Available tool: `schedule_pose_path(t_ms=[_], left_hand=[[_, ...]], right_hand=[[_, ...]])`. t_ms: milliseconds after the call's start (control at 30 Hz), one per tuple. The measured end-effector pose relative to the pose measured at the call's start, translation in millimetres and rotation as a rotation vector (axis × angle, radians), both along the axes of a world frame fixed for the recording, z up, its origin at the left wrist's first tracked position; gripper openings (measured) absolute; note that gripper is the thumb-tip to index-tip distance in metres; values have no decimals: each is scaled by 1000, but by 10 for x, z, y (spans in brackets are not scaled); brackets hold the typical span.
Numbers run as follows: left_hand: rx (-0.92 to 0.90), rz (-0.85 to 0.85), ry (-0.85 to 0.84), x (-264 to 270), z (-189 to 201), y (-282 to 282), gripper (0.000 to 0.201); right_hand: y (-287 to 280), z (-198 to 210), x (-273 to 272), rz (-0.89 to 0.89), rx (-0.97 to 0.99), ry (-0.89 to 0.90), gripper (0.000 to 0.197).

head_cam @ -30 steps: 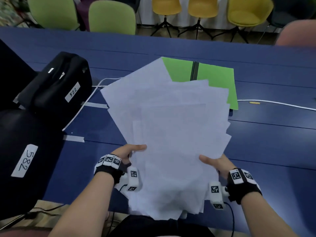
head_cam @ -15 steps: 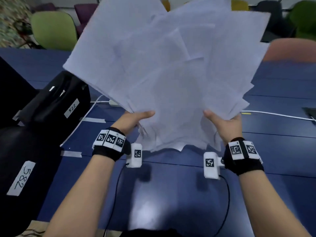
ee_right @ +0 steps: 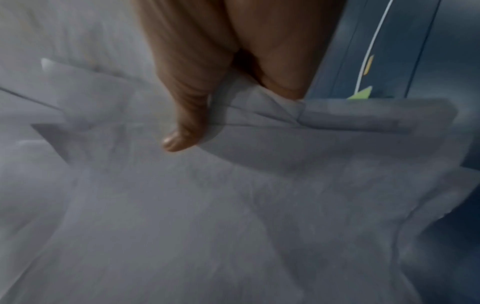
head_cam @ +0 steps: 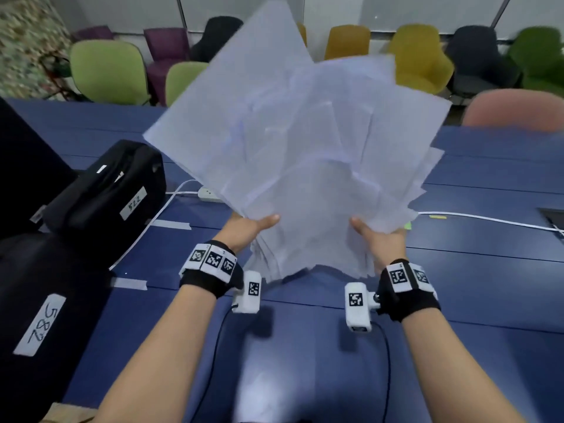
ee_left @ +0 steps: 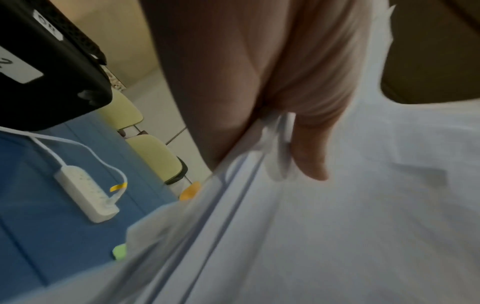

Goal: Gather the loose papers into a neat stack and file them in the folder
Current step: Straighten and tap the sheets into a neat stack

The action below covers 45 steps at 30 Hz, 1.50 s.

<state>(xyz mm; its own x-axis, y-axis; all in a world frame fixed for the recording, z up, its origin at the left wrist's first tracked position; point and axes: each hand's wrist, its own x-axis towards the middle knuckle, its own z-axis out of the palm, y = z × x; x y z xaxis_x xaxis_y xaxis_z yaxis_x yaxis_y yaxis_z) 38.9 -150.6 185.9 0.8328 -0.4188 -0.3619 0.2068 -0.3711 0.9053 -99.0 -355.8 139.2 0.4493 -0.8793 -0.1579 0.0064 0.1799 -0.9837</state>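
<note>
Cases (head_cam: 103,193) in black were parked at the left, out of the working space. Next, the left hand (head_cam: 250,227) was clamped on the near-left edge of the papers (head_cam: 305,141), thumb on top, fingers hidden behind. Those sheets were held upright over the table (head_cam: 488,270), splayed unevenly, probably to be tapped square. Further right, the right hand (head_cam: 378,239) was pinching the opposite edge. Only a green sliver (ee_right: 361,95), likely the folder, was seen beyond.
</note>
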Motion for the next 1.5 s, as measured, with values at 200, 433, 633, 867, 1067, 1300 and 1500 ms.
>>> schedule_pose_path(t_ms=[200,433,633,867,1067,1300,1500], left_hand=[[45,-93,45,110,-1,157,52],[94,-100,-20,15,17,24,48],[12,-58,56,61,-182,-29,63],[-217,-23,-149,6,139,-300,34],[-201,-10,-179,-35,-283,-310,47],[-192,11,-133,179,-362,-299,54],[-73,-81,-35,407,-334,-172,91]], right_hand=[[-49,-136,-236,184,11,117,50],[-7,-258,-141,64,24,55,53],[20,-248,-89,64,40,94,52],[55,381,135,-18,-53,-199,29],[176,14,56,151,-94,-25,28],[77,-195,35,78,56,64,44],[-145,-182,-27,64,45,180,34]])
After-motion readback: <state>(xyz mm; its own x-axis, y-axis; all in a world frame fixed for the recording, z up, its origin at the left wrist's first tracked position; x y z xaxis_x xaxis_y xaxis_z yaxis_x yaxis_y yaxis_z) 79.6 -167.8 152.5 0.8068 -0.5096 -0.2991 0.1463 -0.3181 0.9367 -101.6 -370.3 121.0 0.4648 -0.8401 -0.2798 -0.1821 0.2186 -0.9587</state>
